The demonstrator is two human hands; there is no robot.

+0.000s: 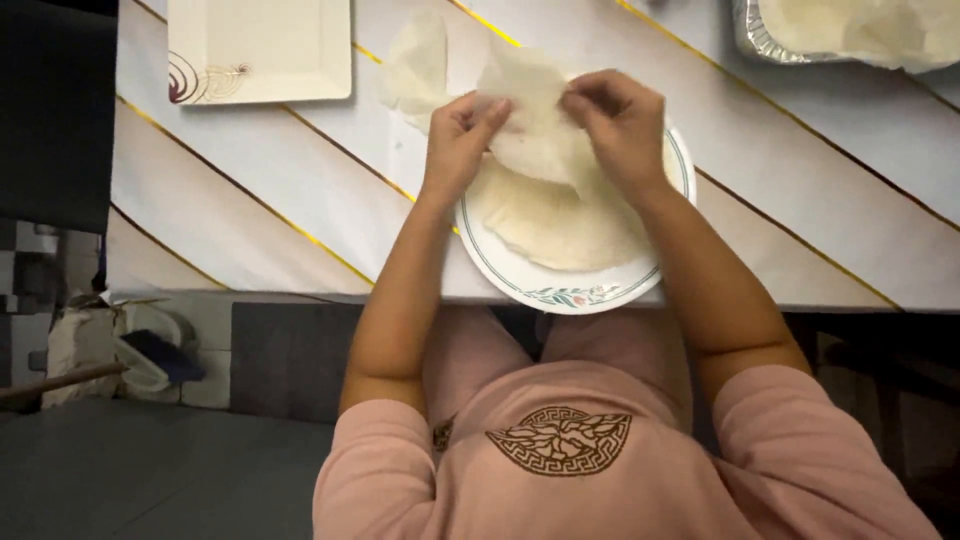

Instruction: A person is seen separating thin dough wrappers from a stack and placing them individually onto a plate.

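Observation:
A round white plate (pixel 575 295) with a green rim line and a flower pattern sits at the table's near edge. A stack of thin pale round wrappers (pixel 555 225) lies on it. My left hand (pixel 462 130) and my right hand (pixel 618 118) both pinch the top wrapper (pixel 535 105) and hold it lifted above the far side of the plate. Another loose wrapper (pixel 418 62) lies on the table just beyond my left hand.
A square cream plate (pixel 260 50) with a brown swirl stands at the far left of the table. A foil tray (pixel 765 40) with more pale sheets is at the far right. The tablecloth (pixel 800 180) is pale with gold diagonal lines. Clutter sits on the floor at left.

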